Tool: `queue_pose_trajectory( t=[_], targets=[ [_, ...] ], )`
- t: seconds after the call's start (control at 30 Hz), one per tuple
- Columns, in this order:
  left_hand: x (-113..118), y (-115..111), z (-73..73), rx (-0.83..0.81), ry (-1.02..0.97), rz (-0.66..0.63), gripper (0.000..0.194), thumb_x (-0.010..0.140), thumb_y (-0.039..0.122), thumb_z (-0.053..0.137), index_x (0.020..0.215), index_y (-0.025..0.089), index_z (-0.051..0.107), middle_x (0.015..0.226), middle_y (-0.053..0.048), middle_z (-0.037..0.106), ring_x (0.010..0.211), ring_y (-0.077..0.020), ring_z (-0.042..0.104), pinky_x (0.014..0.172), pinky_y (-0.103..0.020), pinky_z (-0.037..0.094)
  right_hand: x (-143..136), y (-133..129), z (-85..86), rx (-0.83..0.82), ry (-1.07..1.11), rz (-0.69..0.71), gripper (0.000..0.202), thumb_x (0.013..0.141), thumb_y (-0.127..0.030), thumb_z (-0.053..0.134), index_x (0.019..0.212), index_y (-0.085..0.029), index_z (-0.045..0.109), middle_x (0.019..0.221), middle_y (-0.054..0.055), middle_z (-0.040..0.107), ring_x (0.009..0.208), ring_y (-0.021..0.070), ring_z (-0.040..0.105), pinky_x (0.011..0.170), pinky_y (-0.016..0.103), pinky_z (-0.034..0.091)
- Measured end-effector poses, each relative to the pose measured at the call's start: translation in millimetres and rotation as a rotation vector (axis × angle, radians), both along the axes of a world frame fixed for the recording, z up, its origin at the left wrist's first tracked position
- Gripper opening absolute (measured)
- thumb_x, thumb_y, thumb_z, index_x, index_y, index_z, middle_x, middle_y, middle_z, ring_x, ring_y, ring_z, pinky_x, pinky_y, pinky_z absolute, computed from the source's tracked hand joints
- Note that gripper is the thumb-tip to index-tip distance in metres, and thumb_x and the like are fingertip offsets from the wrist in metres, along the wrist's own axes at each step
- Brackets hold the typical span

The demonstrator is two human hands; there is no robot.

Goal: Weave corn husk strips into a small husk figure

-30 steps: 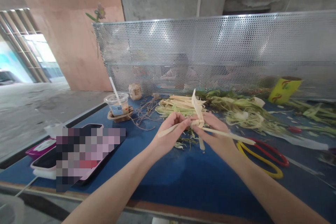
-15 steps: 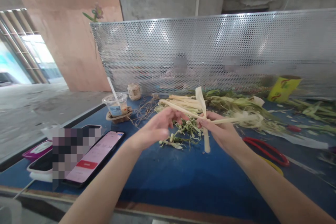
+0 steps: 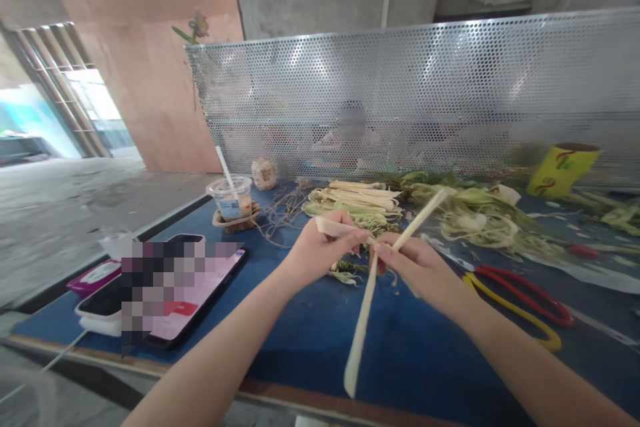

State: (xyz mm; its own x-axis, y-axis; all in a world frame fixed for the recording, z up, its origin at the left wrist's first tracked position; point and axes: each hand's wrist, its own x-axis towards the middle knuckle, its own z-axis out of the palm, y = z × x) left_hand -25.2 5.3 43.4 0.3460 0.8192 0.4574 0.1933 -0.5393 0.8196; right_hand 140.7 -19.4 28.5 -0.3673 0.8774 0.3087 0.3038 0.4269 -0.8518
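Pale corn husk strips (image 3: pixel 365 327) cross each other between my two hands above the blue table (image 3: pixel 300 360). My left hand (image 3: pixel 320 250) pinches a strip near the crossing, and its short flat end lies over the fingers. My right hand (image 3: pixel 417 267) is closed on the crossing point. One strip sticks up to the right past it, and another hangs toward the table's front edge. Whether the strips are knotted or only overlapped is hidden by the fingers. Behind my hands lies a stack of pale husk pieces (image 3: pixel 350 203), with small green scraps in front of it.
Scissors with red and yellow handles (image 3: pixel 563 315) lie right of my right arm. Loose green husks (image 3: pixel 470 213) and a yellow tube (image 3: pixel 563 173) stand behind. Left are phones (image 3: pixel 215 293), a drink cup (image 3: pixel 231 205) and twine (image 3: pixel 285 207). A perforated metal screen (image 3: pixel 310 80) borders the back.
My left hand has moved right and closed on a strip; earlier its fingers were apart. The strips have turned, one end now pointing down toward me. The view has shifted slightly left.
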Motion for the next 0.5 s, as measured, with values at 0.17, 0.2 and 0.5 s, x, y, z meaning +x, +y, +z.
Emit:
queue_pose_trajectory(
  t=[0.17, 0.2, 0.5],
  targets=[
    [-6.2, 0.6, 6.9, 0.054, -0.023, 0.035, 0.027, 0.075, 0.033, 0.055, 0.054, 0.016, 0.051, 0.056, 0.0, 0.053, 0.055, -0.0099, 0.046, 0.052, -0.023, 0.034, 0.1, 2.1, -2.4, 0.057, 0.051, -0.069, 0.027, 0.082, -0.039, 0.044, 0.066, -0.019, 0.054, 0.062, 0.0, 0.052, 0.058, 0.0108, 0.049, 0.056, 0.021, 0.04],
    [-6.0, 0.0, 7.2, 0.063, -0.02, 0.04, 0.027, 0.075, 0.033, 0.055, 0.054, 0.016, 0.052, 0.056, 0.0, 0.054, 0.055, -0.0101, 0.047, 0.052, -0.023, 0.034, 0.4, 2.2, -2.9, 0.062, 0.056, -0.068, 0.026, 0.081, -0.039, 0.045, 0.067, -0.019, 0.055, 0.062, 0.0, 0.053, 0.059, 0.0112, 0.05, 0.056, 0.022, 0.041],
    [-5.5, 3.5, 5.0, 0.029, -0.126, 0.096, 0.026, 0.072, 0.031, 0.059, 0.054, 0.015, 0.05, 0.054, 0.002, 0.054, 0.055, -0.0089, 0.047, 0.053, -0.022, 0.035, -1.7, -0.5, 0.8, 0.072, 0.052, -0.178, 0.029, 0.08, -0.034, 0.045, 0.057, -0.018, 0.052, 0.054, -0.001, 0.051, 0.05, 0.0101, 0.045, 0.048, 0.021, 0.035]
  ],
)
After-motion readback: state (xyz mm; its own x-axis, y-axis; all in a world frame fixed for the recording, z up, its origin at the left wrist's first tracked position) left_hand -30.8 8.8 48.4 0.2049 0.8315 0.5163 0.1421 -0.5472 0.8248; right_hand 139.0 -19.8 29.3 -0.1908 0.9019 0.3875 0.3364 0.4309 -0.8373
